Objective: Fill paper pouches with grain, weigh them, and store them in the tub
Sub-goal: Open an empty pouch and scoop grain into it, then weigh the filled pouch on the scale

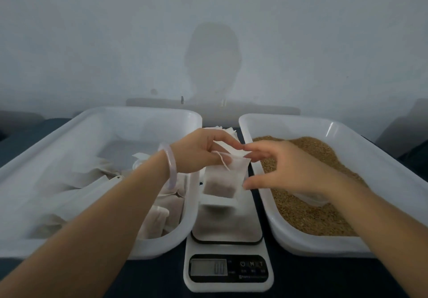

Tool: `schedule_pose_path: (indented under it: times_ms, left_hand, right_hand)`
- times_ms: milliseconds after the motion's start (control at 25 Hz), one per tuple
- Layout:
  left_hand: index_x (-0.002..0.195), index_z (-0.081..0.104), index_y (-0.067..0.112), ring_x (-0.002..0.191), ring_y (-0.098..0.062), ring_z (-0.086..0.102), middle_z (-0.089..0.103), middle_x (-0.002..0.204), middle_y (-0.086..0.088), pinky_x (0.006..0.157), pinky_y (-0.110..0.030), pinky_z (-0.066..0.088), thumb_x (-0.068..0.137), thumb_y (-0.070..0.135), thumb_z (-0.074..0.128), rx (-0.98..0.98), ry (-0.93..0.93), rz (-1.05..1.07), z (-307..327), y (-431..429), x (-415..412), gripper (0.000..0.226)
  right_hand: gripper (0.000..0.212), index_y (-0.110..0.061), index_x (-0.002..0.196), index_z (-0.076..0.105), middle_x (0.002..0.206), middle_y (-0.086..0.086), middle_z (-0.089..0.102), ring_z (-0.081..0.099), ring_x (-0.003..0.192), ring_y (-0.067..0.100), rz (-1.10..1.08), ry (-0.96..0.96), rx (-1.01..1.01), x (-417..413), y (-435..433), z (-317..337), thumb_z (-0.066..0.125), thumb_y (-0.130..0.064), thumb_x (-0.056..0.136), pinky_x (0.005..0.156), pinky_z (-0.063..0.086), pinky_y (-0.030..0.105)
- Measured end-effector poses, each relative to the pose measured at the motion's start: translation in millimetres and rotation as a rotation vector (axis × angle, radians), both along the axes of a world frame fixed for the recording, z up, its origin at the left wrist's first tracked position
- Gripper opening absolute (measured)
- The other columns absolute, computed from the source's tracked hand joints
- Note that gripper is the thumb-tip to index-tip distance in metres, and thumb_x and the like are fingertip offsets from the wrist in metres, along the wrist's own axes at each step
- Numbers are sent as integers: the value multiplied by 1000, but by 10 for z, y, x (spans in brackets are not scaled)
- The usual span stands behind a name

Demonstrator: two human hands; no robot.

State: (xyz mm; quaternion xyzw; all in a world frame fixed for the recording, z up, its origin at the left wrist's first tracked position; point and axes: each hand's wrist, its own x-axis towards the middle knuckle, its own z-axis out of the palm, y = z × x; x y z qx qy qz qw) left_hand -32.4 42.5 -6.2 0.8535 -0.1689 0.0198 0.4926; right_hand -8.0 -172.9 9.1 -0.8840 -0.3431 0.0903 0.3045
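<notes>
Head view: a pale grey wall [92, 42] carrying a person's shadow stands behind the dark blue tabletop [301, 279]. At the tabletop's near edge stands a white digital scale with a steel platform [227, 226]. Above the platform hangs a white paper pouch with grain in its bottom [222, 179], pinched at its top by the left hand [199, 151]. The right hand [284, 170] is spread open just beside it and holds nothing. Along the left edge sits a white plastic tub of filled pouches [139, 112], and along the right edge a white plastic tub of brown grain [347, 130].

Narrow gap between left tub [194, 205], right tub [258, 181]
</notes>
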Motion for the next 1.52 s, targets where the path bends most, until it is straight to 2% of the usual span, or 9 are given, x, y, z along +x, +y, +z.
schedule_pose_path:
  times_ms: [80,200,280,400,560,680,840,1080,1520]
  left_hand:
    - [90,64,25,78,-3,69,72,78,17,71,-13,50,82,-7,64,-15,1,-13,-31,32,0,33]
    - [83,65,26,75,-11,71,73,74,11,69,-22,55,78,2,71,24,-4,44,-64,32,17,26]
    - [80,65,27,71,-11,69,72,73,12,65,-22,55,74,6,76,45,-11,51,-60,-2,10,25]
    - [79,63,28,65,-6,68,71,70,13,61,-14,51,68,10,81,103,47,50,-30,-2,-25,28]
    - [79,65,22,65,-11,68,69,65,9,63,-20,56,68,2,80,108,46,73,-46,12,-46,27]
    - [79,65,23,65,-9,66,69,66,9,65,-21,57,66,4,81,105,50,67,-52,4,-62,29]
    - [85,64,27,70,-7,68,71,75,12,65,-15,53,61,17,85,165,49,33,-32,5,-95,34]
    - [86,69,25,73,-7,70,73,79,10,70,-17,55,62,19,84,156,59,20,-46,15,-108,29]
    - [87,70,27,68,1,67,71,75,18,64,-8,48,65,20,83,201,48,35,-36,6,-109,27]
  right_hand:
    - [65,-34,123,58,111,-22,61,53,103,-11,-4,-85,-24,28,182,-105,80,-49,63,77,39,9]
    - [25,-29,98,71,89,-16,70,60,87,-8,-36,-138,63,70,240,-249,79,-28,74,80,48,16]
    - [13,-33,81,72,75,-19,69,61,77,-8,-41,-122,113,99,188,-291,79,-25,73,69,44,8]
    - [19,-40,71,67,70,-24,66,60,73,-10,-4,-108,78,99,142,-307,80,-25,71,62,39,4]
    - [21,-40,68,65,72,-20,67,61,74,-6,31,-110,41,93,157,-318,79,-25,72,67,43,11]
    - [14,-36,78,68,79,-16,68,61,79,-4,40,-102,14,81,154,-316,77,-26,73,70,45,18]
    - [36,-37,99,64,98,-19,65,57,93,-9,31,-71,11,53,141,-320,81,-39,67,74,41,10]
    - [51,-32,108,63,109,-16,64,56,107,-3,13,-90,61,46,155,-306,81,-44,61,92,46,28]
    - [48,-33,105,64,105,-17,65,57,105,-4,16,-87,76,61,160,-319,80,-44,61,94,47,31]
